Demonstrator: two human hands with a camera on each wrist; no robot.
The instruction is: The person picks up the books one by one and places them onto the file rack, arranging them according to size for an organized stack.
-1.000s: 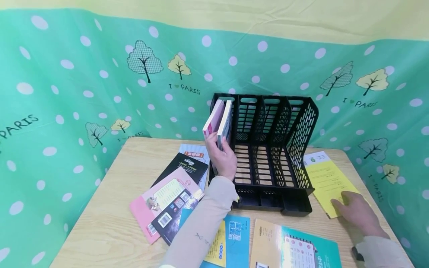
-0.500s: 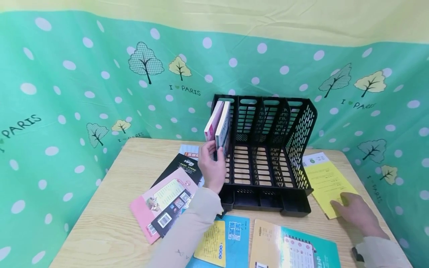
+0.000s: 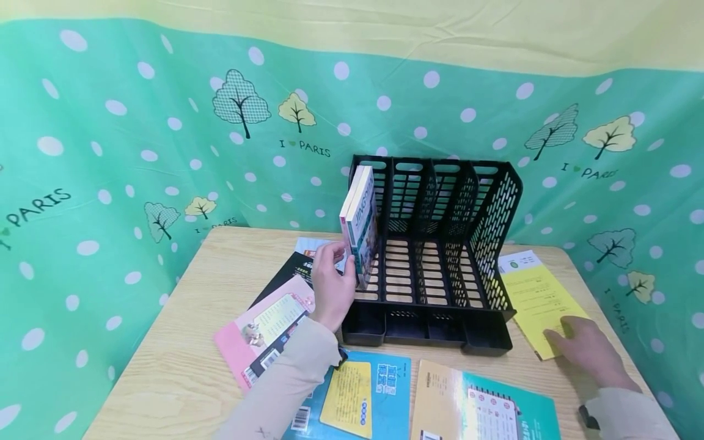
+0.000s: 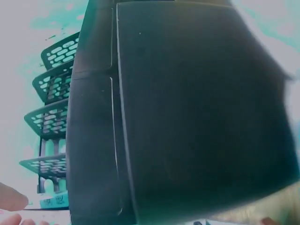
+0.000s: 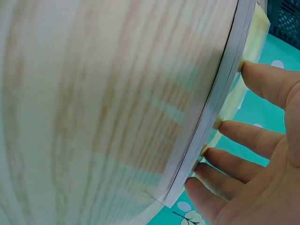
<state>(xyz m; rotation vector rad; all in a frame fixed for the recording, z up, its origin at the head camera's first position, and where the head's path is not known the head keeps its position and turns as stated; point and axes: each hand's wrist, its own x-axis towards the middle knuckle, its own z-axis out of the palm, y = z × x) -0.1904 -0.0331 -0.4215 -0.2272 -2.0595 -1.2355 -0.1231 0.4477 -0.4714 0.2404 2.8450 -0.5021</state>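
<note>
Two thin books [image 3: 363,220] stand together in the leftmost compartment of a black file rack [image 3: 437,318], one pink-edged, the other white and green with lettering on its spine. My left hand [image 3: 334,287] has its thumb and fingertips right at their near edge. In the left wrist view the thumb [image 4: 10,198] shows at the lower left beside the rack's dark front. My right hand [image 3: 588,348] rests with spread fingers on a yellow book [image 3: 541,299] lying flat right of the rack. In the right wrist view, those fingertips [image 5: 225,124] touch the book's edge.
Left of the rack overlap a pink book [image 3: 236,348], a black book [image 3: 286,272] and a pale blue one [image 3: 308,245]. In front lie a blue book [image 3: 393,391] with a yellow panel and a tan-and-teal book [image 3: 440,397]. A green curtain [image 3: 165,73] hangs behind the table.
My left hand has moved left and down from between the two books to their near edge. The books, apart at the top earlier, now stand against each other. My right hand stays put.
</note>
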